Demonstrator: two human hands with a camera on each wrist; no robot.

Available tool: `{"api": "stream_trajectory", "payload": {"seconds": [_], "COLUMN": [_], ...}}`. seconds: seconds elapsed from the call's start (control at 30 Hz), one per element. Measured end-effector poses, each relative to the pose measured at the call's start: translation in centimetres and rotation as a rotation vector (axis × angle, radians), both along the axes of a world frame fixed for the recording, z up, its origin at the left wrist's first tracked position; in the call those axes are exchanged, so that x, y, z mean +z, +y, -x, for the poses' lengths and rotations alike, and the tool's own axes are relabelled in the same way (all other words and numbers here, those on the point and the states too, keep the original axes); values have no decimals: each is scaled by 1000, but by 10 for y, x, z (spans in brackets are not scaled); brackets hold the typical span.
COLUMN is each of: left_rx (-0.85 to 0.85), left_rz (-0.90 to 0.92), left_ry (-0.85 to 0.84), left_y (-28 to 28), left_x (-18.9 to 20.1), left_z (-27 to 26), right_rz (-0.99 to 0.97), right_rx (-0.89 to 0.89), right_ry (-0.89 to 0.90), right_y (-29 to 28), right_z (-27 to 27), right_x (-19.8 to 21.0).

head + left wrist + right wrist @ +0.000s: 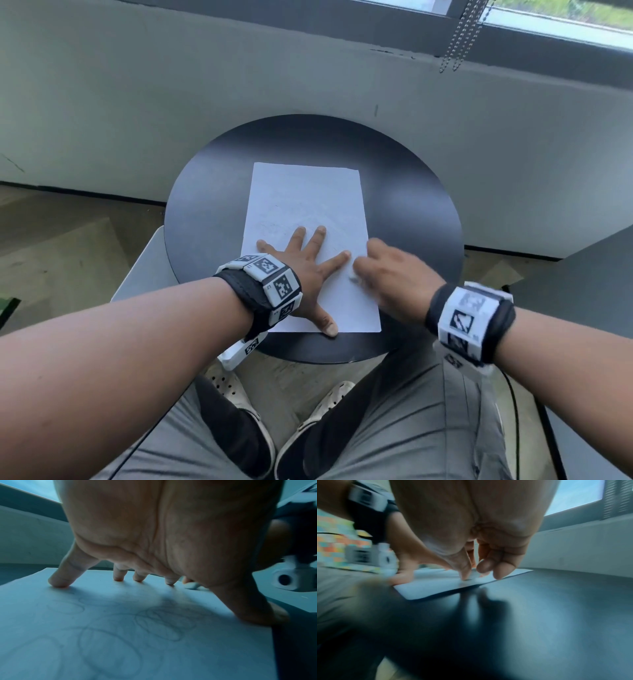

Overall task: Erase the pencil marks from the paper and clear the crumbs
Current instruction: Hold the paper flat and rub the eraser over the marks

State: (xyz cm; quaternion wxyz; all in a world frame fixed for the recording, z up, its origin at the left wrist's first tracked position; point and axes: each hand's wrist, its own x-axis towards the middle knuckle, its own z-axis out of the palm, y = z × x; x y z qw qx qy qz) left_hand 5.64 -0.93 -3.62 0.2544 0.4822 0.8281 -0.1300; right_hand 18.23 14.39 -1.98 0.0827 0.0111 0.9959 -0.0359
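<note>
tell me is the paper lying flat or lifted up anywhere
Flat. The paper lies spread on the round table, the left hand pressing it down with splayed fingers; no corner looks raised.

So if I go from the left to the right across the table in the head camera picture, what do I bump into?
Bare round black table → spread-out left hand pressing flat on the white paper sheet → small white eraser → right hand pinching it → bare table again.

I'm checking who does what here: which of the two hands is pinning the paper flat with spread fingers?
The left hand: its fingers are splayed straight on the paper. The right hand has curled fingers pinching a small white eraser.
</note>
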Motion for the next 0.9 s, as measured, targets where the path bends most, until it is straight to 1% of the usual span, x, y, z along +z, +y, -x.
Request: {"api": "stream_trajectory", "payload": {"seconds": [0.07,0.1,0.13,0.17,0.27,0.3,0.33,0.37,0.43,0.47,0.5,0.6,0.63,0.73,0.8,0.9], "left_rx": [7,11,13,11,8,10,13,16,19,17,13,7,-2,-52,-65,-43], "left_rz": [-3,-3,-1,3,-4,-8,-12,-15,-26,-32,-40,-86,-98,-88,-80,-80], "left_ry": [-11,-14,-14,-10,1,3,-1,-7,-16,-17,-15,-2,-5,-24,-18,-13], "left_y": [1,1,2,2,1,0,-1,-2,-3,-4,-5,-11,-15,-27,-31,-31], "left_x": [0,0,0,1,0,0,0,0,1,2,2,1,2,5,5,0], "left_z": [0,-1,-1,-1,-1,0,1,1,1,0,-2,0,3,17,19,16], "right_rz": [59,64,63,60,-23,-40,-60,-45,-11,-28,-35,-66,-67,10,20,8], "right_rx": [187,244,255,203,-125,-155,-126,-38,171,217,212,80,67,33,6,-122], "right_ry": [-51,-81,-94,-97,-22,-3,-6,-2,-71,-84,-92,-93,-82,-107,-124,-71], "right_y": [-18,-19,-14,-6,13,12,4,-6,-27,-28,-24,-7,-3,-2,-2,-7], "right_z": [-18,-24,-23,-17,8,13,15,12,-1,-6,-4,6,6,4,4,7], "right_x": [1,-1,-2,-1,7,5,5,3,1,1,1,5,3,1,1,-1]}}
